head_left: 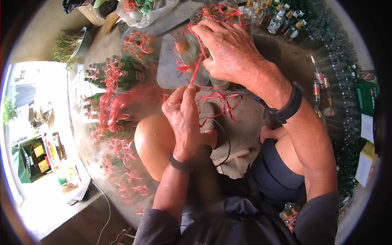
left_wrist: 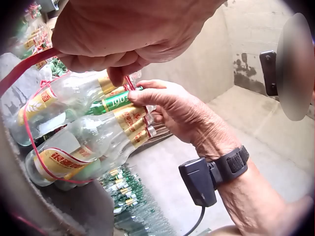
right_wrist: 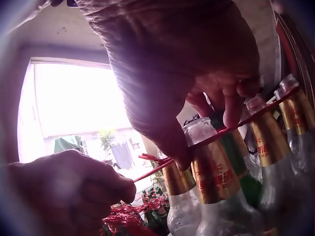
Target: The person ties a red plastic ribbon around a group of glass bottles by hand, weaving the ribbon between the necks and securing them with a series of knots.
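Observation:
Red string runs taut from my left hand, whose thumb and finger pinch it, up to a cluster of clear glass bottles. My right hand lies over the bottle necks. In the right wrist view, the string crosses the gold-labelled necks; my right hand has its thumb and fingers around a neck, and my left hand holds the string at lower left. The left wrist view shows a green-necked bottle among the clear ones, under my right thumb.
Green bottles with red string stand to the left. Many more bottles line the right side. Loose red string lies near the feet, beside a black cable and a wooden frame. A plastic bag is at the top.

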`<state>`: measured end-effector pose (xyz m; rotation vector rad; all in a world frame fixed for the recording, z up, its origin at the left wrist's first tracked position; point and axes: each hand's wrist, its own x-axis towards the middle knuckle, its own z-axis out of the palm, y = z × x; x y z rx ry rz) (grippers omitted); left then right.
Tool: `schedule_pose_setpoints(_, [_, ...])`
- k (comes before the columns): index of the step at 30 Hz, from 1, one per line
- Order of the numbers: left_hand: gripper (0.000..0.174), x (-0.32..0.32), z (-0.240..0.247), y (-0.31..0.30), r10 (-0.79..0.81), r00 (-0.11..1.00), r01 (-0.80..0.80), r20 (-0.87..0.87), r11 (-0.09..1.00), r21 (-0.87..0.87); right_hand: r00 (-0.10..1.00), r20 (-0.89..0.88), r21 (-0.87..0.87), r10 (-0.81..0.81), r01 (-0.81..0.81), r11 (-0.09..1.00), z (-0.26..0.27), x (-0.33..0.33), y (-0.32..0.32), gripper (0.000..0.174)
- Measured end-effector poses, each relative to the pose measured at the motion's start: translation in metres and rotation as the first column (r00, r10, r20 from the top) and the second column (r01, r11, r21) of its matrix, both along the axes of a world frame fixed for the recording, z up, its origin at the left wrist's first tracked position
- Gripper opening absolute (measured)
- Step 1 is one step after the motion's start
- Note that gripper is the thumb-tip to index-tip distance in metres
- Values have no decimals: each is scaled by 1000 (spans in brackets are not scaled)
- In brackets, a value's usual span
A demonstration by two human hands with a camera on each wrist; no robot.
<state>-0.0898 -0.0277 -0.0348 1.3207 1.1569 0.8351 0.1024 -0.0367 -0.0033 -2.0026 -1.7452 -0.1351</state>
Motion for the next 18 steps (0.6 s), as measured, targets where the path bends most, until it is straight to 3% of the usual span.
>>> schedule_pose_setpoints(2, [20,0,1,-2,-20,999,22,-28,997,69,1000,-3,-4,-3,3,1000,2,-2,-1,69])
schedule_pose_setpoints(10, [20,-2,5,-4,-36,999,38,-38,999,33,1000,-4,85,3,-3,996,-3,-2,-1,67])
schedule_pose_setpoints(16, [20,-3,-2,-3,-33,997,37,-70,998,55,999,-52,-16,12,-13,1000,-2,0,0,69])
schedule_pose_setpoints(18, [20,-3,-1,-2,-18,997,22,-70,998,61,999,5,200,48,-48,979,-10,3,3,46])
